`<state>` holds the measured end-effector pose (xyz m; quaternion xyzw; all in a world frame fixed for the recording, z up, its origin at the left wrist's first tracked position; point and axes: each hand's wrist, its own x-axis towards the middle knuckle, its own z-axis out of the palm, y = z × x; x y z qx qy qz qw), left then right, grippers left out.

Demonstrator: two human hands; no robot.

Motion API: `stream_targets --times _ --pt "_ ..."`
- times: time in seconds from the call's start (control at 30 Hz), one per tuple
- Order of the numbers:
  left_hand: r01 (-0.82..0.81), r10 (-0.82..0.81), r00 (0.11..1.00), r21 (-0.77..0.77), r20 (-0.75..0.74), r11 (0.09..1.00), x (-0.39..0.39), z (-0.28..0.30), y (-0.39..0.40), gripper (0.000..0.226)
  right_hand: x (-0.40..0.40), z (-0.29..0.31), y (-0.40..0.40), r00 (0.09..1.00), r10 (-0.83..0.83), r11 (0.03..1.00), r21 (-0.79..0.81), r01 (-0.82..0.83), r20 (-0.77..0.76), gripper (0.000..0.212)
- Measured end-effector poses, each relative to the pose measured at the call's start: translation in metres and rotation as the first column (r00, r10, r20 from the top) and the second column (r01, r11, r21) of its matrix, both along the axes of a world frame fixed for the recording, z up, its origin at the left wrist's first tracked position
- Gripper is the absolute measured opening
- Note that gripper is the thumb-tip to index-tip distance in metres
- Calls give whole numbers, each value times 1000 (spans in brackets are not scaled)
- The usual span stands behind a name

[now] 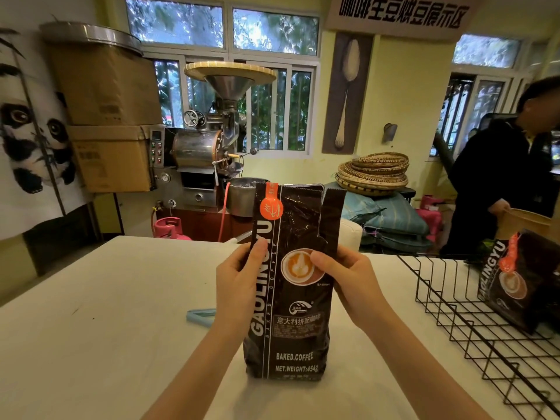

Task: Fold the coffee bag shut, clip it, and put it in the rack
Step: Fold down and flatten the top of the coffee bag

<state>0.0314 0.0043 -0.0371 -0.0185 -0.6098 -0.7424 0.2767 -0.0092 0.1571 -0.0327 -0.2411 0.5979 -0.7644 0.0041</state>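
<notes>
A tall black coffee bag [291, 313] with an orange label stands upright on the white table [100, 313] in front of me. Its top is unfolded and stands straight up. My left hand [239, 283] grips the bag's left side about halfway up. My right hand [348, 280] holds the right side at the same height, thumb on the front. A light blue clip [201, 317] lies flat on the table just left of the bag, behind my left wrist. The black wire rack [472, 325] sits at the right, with a second black coffee bag [521, 283] leaning in it.
Another person in dark clothes [503, 183] stands at the far right behind the rack, holding a brown paper container. Beyond the table's far edge are a coffee roaster [206, 147], cardboard boxes, a pink gas cylinder and stacked woven baskets.
</notes>
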Motion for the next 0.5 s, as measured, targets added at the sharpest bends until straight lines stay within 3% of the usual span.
stream_targets --times 0.27,0.43,0.5 --pt "-126 126 992 26 -10 992 2 0 3 24 -2 0 7 992 -104 994 21 106 -70 15" --pt "-123 124 992 35 -35 992 4 4 8 20 -3 0 3 988 -130 991 -6 130 -82 23" --pt "-130 127 990 -41 -57 991 3 6 6 29 -2 3 4 983 -134 991 -21 133 -124 31"
